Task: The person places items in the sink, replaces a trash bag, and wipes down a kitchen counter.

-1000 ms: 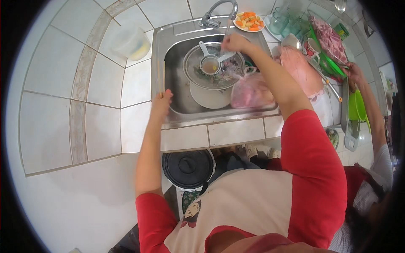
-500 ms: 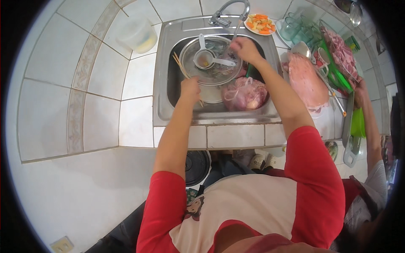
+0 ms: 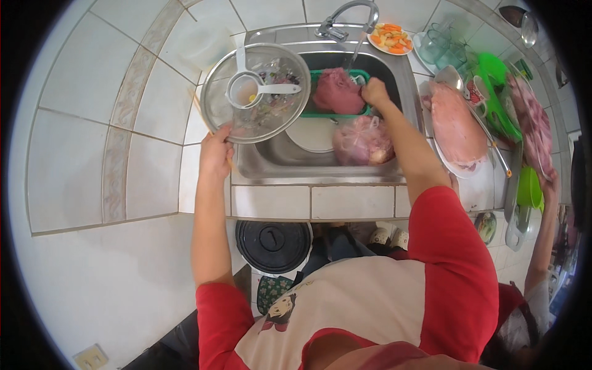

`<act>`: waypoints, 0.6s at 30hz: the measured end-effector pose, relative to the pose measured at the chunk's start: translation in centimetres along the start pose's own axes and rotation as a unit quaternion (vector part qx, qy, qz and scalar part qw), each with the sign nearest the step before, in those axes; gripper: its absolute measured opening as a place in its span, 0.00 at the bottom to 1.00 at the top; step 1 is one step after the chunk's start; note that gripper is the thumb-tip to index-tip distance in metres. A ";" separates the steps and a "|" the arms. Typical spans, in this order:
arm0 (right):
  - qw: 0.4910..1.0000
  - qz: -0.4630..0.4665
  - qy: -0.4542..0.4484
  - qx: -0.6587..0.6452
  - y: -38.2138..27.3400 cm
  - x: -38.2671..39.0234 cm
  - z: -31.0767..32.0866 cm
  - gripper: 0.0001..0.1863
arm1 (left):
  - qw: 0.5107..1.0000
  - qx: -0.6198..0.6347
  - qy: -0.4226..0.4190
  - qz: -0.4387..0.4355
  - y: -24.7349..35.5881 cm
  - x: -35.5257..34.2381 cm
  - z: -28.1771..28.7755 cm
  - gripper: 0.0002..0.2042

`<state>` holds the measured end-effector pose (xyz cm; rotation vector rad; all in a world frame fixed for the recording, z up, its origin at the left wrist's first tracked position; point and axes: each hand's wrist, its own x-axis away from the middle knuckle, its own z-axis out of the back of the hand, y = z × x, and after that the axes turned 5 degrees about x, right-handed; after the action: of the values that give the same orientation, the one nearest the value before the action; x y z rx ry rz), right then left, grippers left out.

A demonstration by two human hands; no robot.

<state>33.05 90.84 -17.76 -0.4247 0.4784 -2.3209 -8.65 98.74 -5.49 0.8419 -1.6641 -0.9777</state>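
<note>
My left hand (image 3: 217, 148) grips the near rim of a wide round metal bowl (image 3: 216, 120), lifted and tilted over the sink's left side. Thin wooden sticks (image 3: 200, 111) show beside that hand. Two white-handled small cups or strainers (image 3: 243, 91) and crumpled clear plastic (image 3: 280, 77) lie in the bowl. My right hand (image 3: 375, 94) is closed at the right end of a green plastic basket (image 3: 314, 113) in the sink; its fingertips are partly hidden. Pink raw meat (image 3: 338, 89) sits in the basket. Nearer me rests a tied clear bag of meat (image 3: 362, 142).
Water runs from the faucet (image 3: 361, 18). A plate of cut vegetables (image 3: 391, 39), glasses (image 3: 435, 43), a slab of raw meat (image 3: 456, 123) and a ladle (image 3: 450, 77) stand on the right counter. Another person's hand (image 3: 549, 182) holds more meat (image 3: 531, 117). Below is a black-lidded bin (image 3: 273, 246).
My left hand has lifted the bowl left and up, uncovering the green basket with meat. My right hand has moved down to the basket's end. The other person's meat has moved right.
</note>
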 end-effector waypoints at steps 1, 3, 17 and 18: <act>0.998 0.017 0.052 0.027 -0.8 0.2 1.0 0.16 | 1.000 0.002 0.006 -0.002 0.4 0.2 1.4 0.13; 0.993 0.060 0.085 0.054 -0.7 -0.9 4.4 0.15 | 1.000 -0.012 0.024 0.003 1.3 1.0 2.7 0.13; 0.963 0.127 0.233 -0.039 -9.5 -6.7 5.6 0.17 | 0.994 -0.095 -0.014 0.043 -4.1 2.3 0.3 0.10; 0.967 0.103 0.219 -0.079 -10.9 -7.1 5.6 0.17 | 0.994 -0.096 -0.013 0.043 -4.6 2.2 -0.5 0.10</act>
<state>33.98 101.98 -9.07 0.0736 0.8805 -2.1766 -8.40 94.73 -8.66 0.6271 -1.5871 -1.0731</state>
